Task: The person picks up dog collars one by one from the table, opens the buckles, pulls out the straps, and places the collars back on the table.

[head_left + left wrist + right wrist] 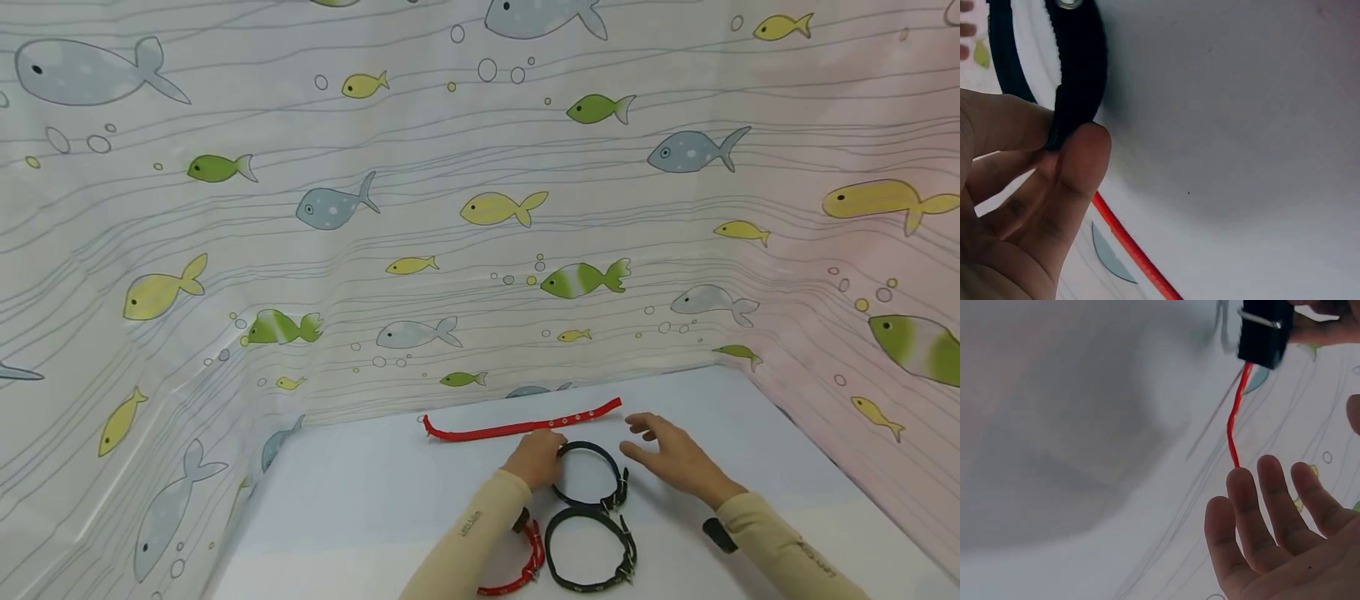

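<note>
My left hand (536, 460) pinches the left side of a buckled black collar (592, 446) between thumb and fingers; in the left wrist view the black strap (1079, 62) runs up from the fingertips. To the right of that collar, my right hand (671, 457) is held apart from it, fingers spread and loosely bent, holding nothing. The right wrist view shows its fingers (1244, 512) with the collar's buckle end (1264, 334) beyond them. Nearer me lies a second buckled collar (555, 567), dark, and beside it a red collar (536, 554), partly hidden by the left forearm.
An unbuckled red collar (487, 432) stretches across the back of the white table (337, 500). A fish-printed curtain (450, 233) encloses the table at the back and both sides. Dark straps (720, 535) sit at the wrists.
</note>
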Demonstrator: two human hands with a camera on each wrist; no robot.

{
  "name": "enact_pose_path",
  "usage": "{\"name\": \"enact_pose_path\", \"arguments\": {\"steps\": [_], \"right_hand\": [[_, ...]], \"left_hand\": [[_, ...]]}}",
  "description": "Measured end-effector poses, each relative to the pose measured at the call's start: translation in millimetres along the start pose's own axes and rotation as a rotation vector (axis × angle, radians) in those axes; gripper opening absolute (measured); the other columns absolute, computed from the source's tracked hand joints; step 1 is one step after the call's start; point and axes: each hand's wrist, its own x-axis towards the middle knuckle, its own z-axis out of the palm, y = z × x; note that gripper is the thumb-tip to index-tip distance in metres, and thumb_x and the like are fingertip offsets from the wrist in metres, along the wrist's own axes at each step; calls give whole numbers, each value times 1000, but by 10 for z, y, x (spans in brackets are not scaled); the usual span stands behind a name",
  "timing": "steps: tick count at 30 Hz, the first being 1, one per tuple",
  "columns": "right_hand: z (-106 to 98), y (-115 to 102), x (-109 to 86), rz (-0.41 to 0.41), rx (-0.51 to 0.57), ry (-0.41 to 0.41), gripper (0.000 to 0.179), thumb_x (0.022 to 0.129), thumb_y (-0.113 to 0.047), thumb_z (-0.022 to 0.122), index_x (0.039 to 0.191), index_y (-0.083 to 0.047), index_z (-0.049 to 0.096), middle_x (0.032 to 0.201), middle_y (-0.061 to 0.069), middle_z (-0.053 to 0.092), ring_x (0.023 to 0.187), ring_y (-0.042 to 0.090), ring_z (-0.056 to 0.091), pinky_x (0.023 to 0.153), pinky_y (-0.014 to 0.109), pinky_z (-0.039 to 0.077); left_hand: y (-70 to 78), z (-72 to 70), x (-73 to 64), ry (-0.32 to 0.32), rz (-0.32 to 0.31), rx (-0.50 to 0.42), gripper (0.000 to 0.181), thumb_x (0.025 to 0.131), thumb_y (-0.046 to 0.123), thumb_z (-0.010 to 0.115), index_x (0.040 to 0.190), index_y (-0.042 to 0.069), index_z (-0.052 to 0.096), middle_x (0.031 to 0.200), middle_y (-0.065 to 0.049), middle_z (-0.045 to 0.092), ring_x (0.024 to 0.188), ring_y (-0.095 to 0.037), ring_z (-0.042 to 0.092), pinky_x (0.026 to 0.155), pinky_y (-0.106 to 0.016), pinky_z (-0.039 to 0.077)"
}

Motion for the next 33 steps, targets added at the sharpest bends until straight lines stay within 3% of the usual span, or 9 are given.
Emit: {"name": "enact_pose_path", "arguments": {"steps": [8,17,22,28,33], "right_hand": [[92,-174,29,27,74,-51,69,93,-60,65,137,-8,58,123,8,67,114,29,62,91,52,51],[208,-347,88,23,123,-27,71,89,-60,70,134,-8,58,129,9,65,111,26,64,88,50,53],[205,-396,86,26,170,-22,68,89,-57,71,133,-7,59,122,8,69,110,26,66,90,50,53],[196,-409,61,45,282,-70,56,91,-50,73,126,-8,65,108,2,74,104,21,68,88,47,54],[194,-430,28,4,357,-79,43,92,-44,73,120,-11,70,105,-1,74,97,15,69,86,42,55]], "left_hand": [[-99,-316,-164,121,-106,-233,28,88,4,72,116,2,71,98,-9,67,85,-16,59,73,-27,53],[-91,-470,-342,314,-145,-299,29,91,6,71,119,6,70,103,-8,66,94,-20,64,74,-24,54],[-103,-535,-442,397,-155,-363,29,91,6,70,119,7,69,101,-6,65,86,-18,66,68,-20,54],[-104,-575,-569,434,-242,-515,30,91,6,70,121,8,66,104,-4,63,75,-7,65,67,-21,55],[-116,-551,-651,394,-288,-653,32,90,6,70,120,8,60,112,-6,63,67,-4,66,65,-24,56]]}}
